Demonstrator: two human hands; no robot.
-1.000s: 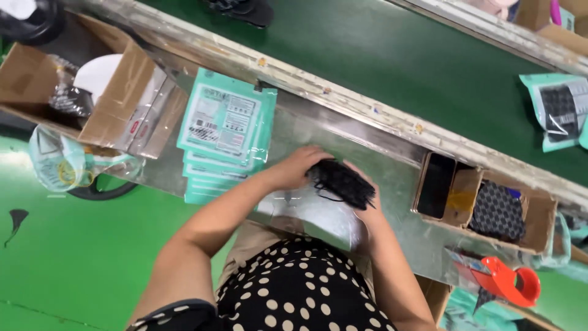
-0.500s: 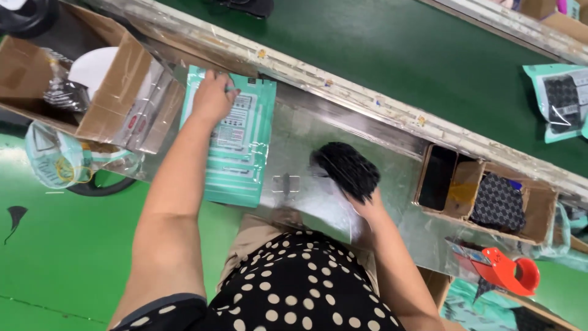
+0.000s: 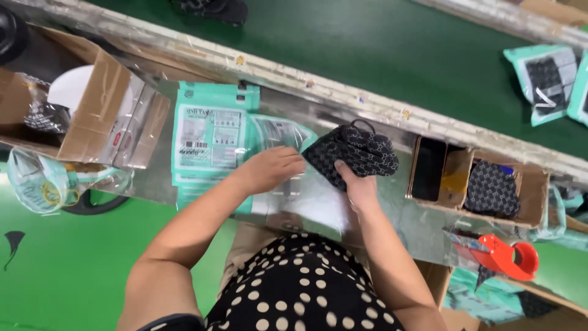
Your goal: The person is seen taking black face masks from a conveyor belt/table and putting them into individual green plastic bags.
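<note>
My right hand point(image 3: 359, 186) grips a stack of black patterned face masks point(image 3: 353, 151) over the shiny metal work shelf point(image 3: 404, 214). My left hand point(image 3: 269, 168) holds the edge of a clear-fronted teal pouch point(image 3: 278, 132), its mouth turned toward the masks. The masks' left edge touches the pouch opening. A stack of flat teal pouches point(image 3: 211, 132) lies just left of my left hand.
An open cardboard box point(image 3: 79, 116) stands at the left, a plastic bag point(image 3: 43, 184) below it. A small carton point(image 3: 484, 187) holding more black masks sits at the right, with a red tape dispenser point(image 3: 508, 257) below. Filled teal pouches point(image 3: 545, 83) lie on the green conveyor belt point(image 3: 343, 43).
My left hand came back from the pouch stack with one pouch and now holds it beside the masks. My right hand raised the masks toward the pouch mouth.
</note>
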